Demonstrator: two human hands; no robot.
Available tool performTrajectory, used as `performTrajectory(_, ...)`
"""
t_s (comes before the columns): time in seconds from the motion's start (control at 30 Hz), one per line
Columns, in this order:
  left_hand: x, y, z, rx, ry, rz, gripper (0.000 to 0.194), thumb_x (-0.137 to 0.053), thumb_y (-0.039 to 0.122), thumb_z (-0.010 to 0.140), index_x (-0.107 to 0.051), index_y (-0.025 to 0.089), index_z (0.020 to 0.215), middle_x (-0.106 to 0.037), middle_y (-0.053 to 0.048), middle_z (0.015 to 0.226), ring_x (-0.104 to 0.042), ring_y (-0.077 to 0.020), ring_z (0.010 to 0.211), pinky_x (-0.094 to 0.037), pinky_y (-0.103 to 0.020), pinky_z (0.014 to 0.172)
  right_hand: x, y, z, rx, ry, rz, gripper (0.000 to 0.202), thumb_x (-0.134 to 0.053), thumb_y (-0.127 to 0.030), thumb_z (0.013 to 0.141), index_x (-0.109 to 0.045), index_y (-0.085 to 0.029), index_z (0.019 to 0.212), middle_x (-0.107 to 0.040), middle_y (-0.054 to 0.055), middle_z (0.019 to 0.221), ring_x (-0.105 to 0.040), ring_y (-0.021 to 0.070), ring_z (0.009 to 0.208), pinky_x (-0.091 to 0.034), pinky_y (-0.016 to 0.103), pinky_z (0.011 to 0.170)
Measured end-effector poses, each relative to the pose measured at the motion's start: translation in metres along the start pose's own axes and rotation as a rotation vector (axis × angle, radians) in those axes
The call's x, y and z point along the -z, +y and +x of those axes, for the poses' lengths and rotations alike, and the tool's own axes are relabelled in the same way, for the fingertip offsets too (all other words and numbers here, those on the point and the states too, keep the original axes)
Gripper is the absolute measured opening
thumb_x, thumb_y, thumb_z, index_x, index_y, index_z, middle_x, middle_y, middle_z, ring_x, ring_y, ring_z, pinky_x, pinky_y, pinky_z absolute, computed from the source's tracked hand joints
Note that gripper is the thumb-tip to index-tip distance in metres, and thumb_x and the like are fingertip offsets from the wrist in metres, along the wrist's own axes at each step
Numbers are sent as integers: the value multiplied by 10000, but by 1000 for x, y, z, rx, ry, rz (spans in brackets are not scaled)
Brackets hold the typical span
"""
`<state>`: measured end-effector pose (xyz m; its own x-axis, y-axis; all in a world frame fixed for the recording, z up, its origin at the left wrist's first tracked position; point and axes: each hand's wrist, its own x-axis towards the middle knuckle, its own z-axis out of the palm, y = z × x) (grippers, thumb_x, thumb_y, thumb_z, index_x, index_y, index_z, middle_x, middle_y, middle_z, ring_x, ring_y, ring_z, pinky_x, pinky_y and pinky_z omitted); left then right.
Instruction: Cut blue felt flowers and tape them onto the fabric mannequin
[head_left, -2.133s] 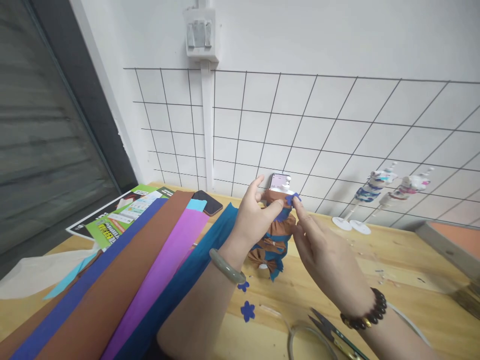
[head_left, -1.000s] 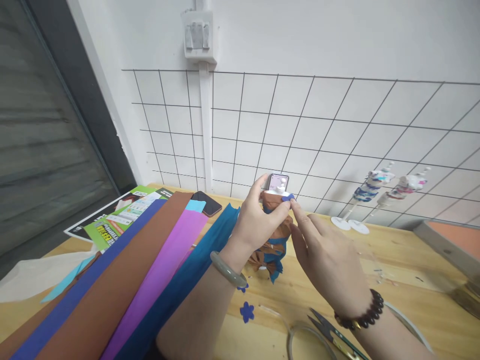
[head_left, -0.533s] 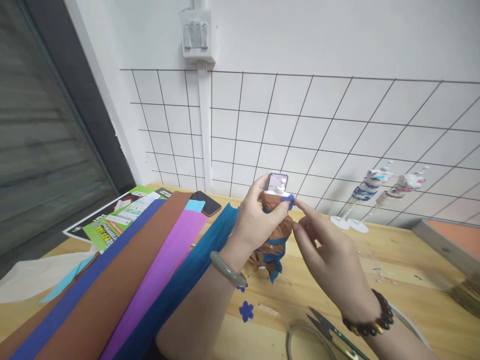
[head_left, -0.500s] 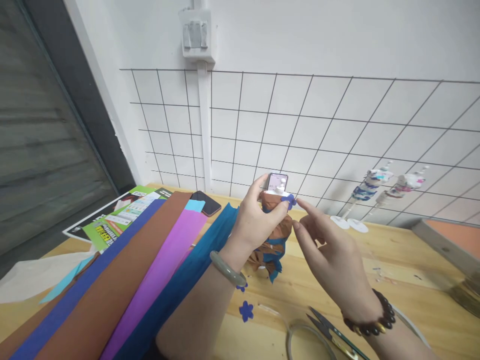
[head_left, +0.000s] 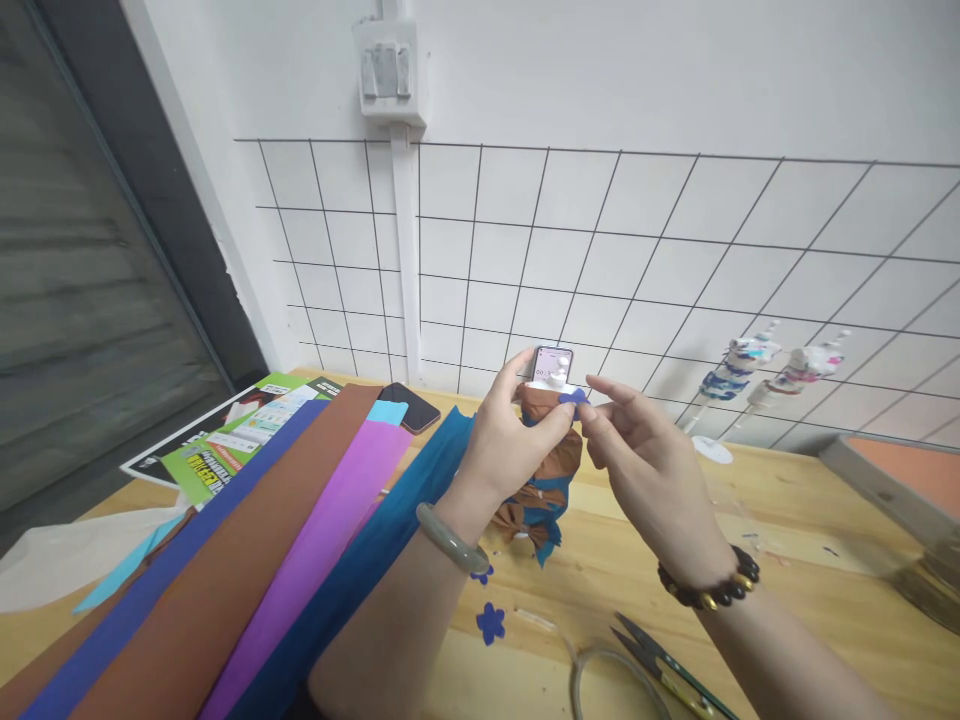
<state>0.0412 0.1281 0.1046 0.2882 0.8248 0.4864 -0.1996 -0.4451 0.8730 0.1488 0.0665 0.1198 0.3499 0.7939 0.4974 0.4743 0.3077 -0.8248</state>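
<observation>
A small figure [head_left: 561, 463] wrapped in brown and teal crepe paper, with a white top, stands upright on the table. My left hand [head_left: 504, 432] is closed around its upper part from the left, the thumb across its front. A blue paper flower [head_left: 574, 397] lies against the figure near the top, by my left thumb tip. My right hand [head_left: 646, 455] is at the flower's right side, its thumb touching or nearly touching the edge, fingers apart. Another blue flower [head_left: 491, 623] lies on the table, and one more is partly hidden by my left wrist.
Crepe paper strips [head_left: 247, 540] cover the left side. Black scissors [head_left: 660, 665] and a wire ring [head_left: 611, 690] lie at the front. A phone [head_left: 553, 366] stands behind the figure; another phone [head_left: 416, 408] lies flat. Two decorated sticks [head_left: 731, 368] lean at the back right.
My right hand has moved slightly left, bringing its thumb to the flower while its index finger has lifted off. My left hand keeps its hold on the figure.
</observation>
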Motion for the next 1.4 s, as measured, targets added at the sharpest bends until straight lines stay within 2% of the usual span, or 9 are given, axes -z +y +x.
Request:
performTrajectory(0.13, 0, 1, 0, 2, -7, -11, 554, -597, 259, 753, -385, 251, 1265, -592, -65, 1048, -551, -185, 940, -432, -325, 820, -1, 1, 1, -7, 5, -11, 335, -527, -314, 818, -536, -167, 1119, -494, -33, 612, -433, 98, 504, -393, 221, 440)
performTrajectory(0.43, 3, -2, 0, -2, -26, -13, 566, -596, 276, 760, -378, 241, 1282, -512, -87, 1216, -479, -222, 1101, -374, -367, 938, -2, 5, 2, 21, 8, -15, 324, -512, -325, 825, -551, -170, 1108, -515, -22, 628, -443, 101, 494, -406, 232, 440)
performTrajectory(0.77, 3, -2, 1, 24, -28, -62, 558, -587, 249, 761, -385, 231, 1281, -551, -85, 1146, -501, -217, 1071, -391, -363, 921, -2, 4, 1, -19, -21, 100, 283, -515, -308, 822, -582, -189, 1070, -518, -15, 614, -484, 121, 546, -466, 266, 511)
performTrajectory(1.0, 3, 0, 0, 13, -39, -36, 578, -597, 286, 759, -368, 245, 1289, -518, -82, 1197, -497, -211, 1072, -382, -358, 931, -1, 2, 1, -92, 1, 124, 295, -523, -319, 816, -594, -182, 1068, -519, -19, 605, -489, 128, 567, -467, 289, 563)
performTrajectory(1.4, 3, 0, 1, 30, -26, -48, 616, -626, 284, 734, -366, 252, 1293, -540, -81, 1159, -513, -212, 1048, -389, -364, 924, 1, 3, -4, -63, -29, 110, 329, -491, -335, 835, -569, -188, 1119, -499, -14, 621, -475, 130, 569, -468, 295, 554)
